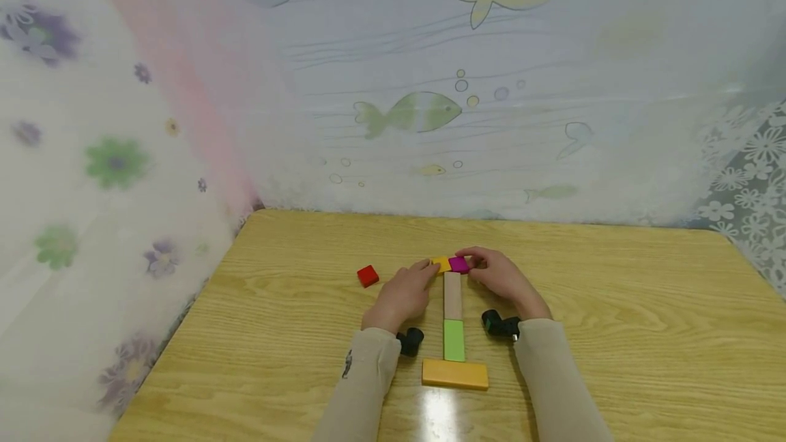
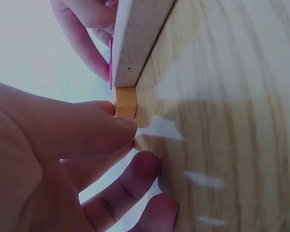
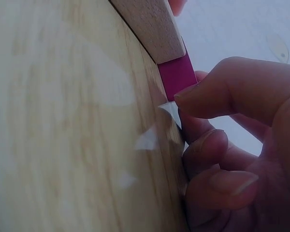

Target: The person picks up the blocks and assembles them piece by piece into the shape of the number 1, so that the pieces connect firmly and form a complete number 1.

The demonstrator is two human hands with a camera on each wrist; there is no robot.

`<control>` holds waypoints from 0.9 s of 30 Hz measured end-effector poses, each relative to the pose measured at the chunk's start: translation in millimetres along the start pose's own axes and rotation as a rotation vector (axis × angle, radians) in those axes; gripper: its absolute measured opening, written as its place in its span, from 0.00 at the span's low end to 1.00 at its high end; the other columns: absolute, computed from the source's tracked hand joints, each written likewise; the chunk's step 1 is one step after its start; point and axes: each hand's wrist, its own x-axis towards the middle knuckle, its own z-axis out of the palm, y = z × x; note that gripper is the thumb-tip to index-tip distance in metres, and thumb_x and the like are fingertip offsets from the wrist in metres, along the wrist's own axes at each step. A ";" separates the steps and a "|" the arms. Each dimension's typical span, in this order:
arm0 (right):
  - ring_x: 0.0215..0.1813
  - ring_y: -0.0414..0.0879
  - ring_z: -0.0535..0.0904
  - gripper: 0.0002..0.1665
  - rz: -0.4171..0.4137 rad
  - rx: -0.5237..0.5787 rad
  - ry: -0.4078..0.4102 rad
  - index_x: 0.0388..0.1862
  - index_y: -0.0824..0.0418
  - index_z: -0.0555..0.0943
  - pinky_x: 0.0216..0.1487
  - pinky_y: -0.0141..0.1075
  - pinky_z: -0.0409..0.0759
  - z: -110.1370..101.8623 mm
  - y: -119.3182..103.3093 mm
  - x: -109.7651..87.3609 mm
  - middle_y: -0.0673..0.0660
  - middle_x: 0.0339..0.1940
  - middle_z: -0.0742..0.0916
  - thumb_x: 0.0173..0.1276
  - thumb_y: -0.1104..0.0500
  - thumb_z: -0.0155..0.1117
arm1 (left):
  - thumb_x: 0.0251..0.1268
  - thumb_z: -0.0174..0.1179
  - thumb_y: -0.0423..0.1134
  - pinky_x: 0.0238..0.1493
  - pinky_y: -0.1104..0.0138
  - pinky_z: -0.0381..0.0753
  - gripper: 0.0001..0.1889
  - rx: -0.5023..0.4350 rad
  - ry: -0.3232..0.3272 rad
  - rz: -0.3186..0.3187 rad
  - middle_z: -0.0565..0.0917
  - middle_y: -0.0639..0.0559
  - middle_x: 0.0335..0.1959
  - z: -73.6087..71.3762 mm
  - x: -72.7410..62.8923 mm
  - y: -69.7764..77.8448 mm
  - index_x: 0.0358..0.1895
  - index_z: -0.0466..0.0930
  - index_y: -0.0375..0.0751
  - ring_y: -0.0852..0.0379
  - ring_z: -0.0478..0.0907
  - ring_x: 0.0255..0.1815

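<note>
My left hand (image 1: 402, 295) pinches a small yellow block (image 1: 439, 262) between thumb and fingers at the far end of a line of blocks. Right beside it, a magenta block (image 1: 459, 264) is held by the thumb and fingers of my right hand (image 1: 502, 280). Both small blocks meet the end of a plain wooden block (image 1: 452, 295), seen close up in both wrist views. Nearer to me, a light green block (image 1: 454, 340) continues the line. A long orange block (image 1: 455, 374) lies crosswise at its near end.
A red block (image 1: 368, 276) lies apart, left of my left hand. Black wrist devices sit under both wrists, the right one (image 1: 500, 325) close to the green block. The wood-grain table (image 1: 620, 305) ends at a fish-patterned cloth (image 1: 393, 183) behind.
</note>
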 end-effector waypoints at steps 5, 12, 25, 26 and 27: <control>0.26 0.47 0.66 0.22 -0.006 -0.007 -0.002 0.54 0.57 0.74 0.27 0.36 0.65 -1.1 -0.8 0.1 0.56 0.35 0.78 0.59 0.67 0.53 | 0.67 0.44 0.35 0.58 0.53 0.60 0.25 -0.004 -0.004 -0.006 0.57 0.53 0.67 0.7 1.3 -0.2 0.66 0.59 0.54 0.45 0.57 0.65; 0.23 0.46 0.66 0.23 -0.009 -0.011 -0.012 0.55 0.56 0.74 0.26 0.36 0.65 0.5 -0.2 0.3 0.55 0.30 0.77 0.60 0.68 0.53 | 0.67 0.43 0.34 0.58 0.52 0.60 0.25 -0.006 -0.004 -0.017 0.57 0.52 0.67 0.9 0.1 -0.4 0.67 0.58 0.55 0.45 0.57 0.65; 0.22 0.46 0.66 0.22 -0.003 0.009 -0.006 0.55 0.55 0.74 0.25 0.36 0.66 0.6 -0.9 -2.0 0.54 0.29 0.77 0.61 0.66 0.54 | 0.66 0.48 0.43 0.60 0.59 0.60 0.25 -0.069 0.031 0.026 0.65 0.53 0.63 -3.2 0.5 -2.7 0.66 0.59 0.48 0.54 0.61 0.63; 0.22 0.46 0.66 0.22 -0.006 0.008 -0.005 0.55 0.55 0.74 0.25 0.36 0.65 0.5 -0.9 -2.0 0.54 0.29 0.77 0.60 0.66 0.54 | 0.65 0.49 0.43 0.59 0.59 0.60 0.25 -0.075 0.036 0.028 0.66 0.53 0.62 -3.7 0.5 -3.1 0.66 0.60 0.48 0.54 0.61 0.63; 0.22 0.46 0.66 0.22 -0.010 0.005 -0.005 0.55 0.56 0.74 0.25 0.36 0.65 0.4 -0.5 -1.8 0.54 0.29 0.77 0.60 0.66 0.54 | 0.65 0.49 0.44 0.59 0.59 0.60 0.25 -0.082 0.041 0.024 0.67 0.53 0.62 -4.5 0.2 -3.3 0.65 0.61 0.48 0.53 0.62 0.62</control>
